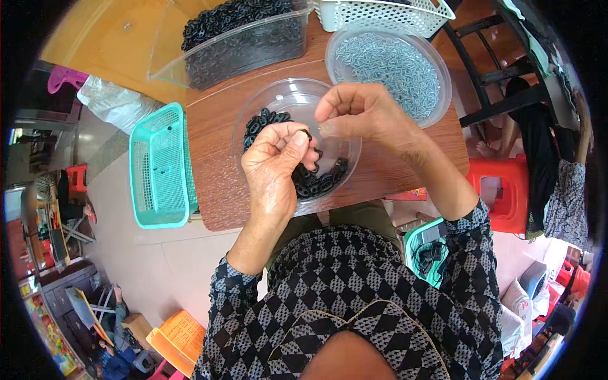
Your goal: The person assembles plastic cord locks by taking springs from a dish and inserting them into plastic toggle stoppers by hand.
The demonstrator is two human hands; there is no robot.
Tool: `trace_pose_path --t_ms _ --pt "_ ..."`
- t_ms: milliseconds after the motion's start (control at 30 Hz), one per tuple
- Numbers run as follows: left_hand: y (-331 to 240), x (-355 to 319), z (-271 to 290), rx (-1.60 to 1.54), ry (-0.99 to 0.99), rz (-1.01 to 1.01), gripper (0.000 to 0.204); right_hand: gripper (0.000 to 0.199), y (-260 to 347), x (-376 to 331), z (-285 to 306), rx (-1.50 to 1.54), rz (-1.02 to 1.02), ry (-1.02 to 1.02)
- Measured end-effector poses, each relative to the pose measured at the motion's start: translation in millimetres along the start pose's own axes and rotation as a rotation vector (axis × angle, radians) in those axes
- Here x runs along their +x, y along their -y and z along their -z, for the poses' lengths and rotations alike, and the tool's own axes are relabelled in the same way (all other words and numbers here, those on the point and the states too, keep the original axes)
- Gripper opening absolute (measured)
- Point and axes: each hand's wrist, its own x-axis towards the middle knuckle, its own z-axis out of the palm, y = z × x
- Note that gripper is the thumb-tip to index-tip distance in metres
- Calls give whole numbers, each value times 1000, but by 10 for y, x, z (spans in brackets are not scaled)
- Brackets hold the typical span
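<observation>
My left hand [273, 166] pinches a small black ring [305, 133] between thumb and fingers, above a clear plastic bowl [288, 96]. That bowl holds several loose black rings [315, 180]. My right hand [362, 115] hovers just right of the ring, thumb and forefinger pinched together close to it; whether they hold a small part I cannot tell. A second clear bowl [443, 66] at the back right is filled with small grey metal pieces [396, 66].
The bowls sit on a small brown wooden table [215, 133]. A clear bin of black rings [244, 38] stands at the back, a white basket [386, 12] beside it. A teal basket [158, 168] hangs off the left edge. A red stool [506, 190] stands right.
</observation>
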Motion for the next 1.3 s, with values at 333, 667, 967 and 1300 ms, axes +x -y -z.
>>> trace_pose_path --t_ms 333,667,967,1300 --pt "62 -28 28 205 -36 -374 12 17 -54 -10 -253 84 -38 -70" --pt "28 -39 94 -56 -31 -35 10 16 -71 9 -257 26 8 -79" --pt "-21 -56 118 69 -30 -78 9 16 -27 46 -260 55 -87 -17" --pt "-22 -82 131 100 -31 -97 9 17 -55 81 -292 97 -120 1"
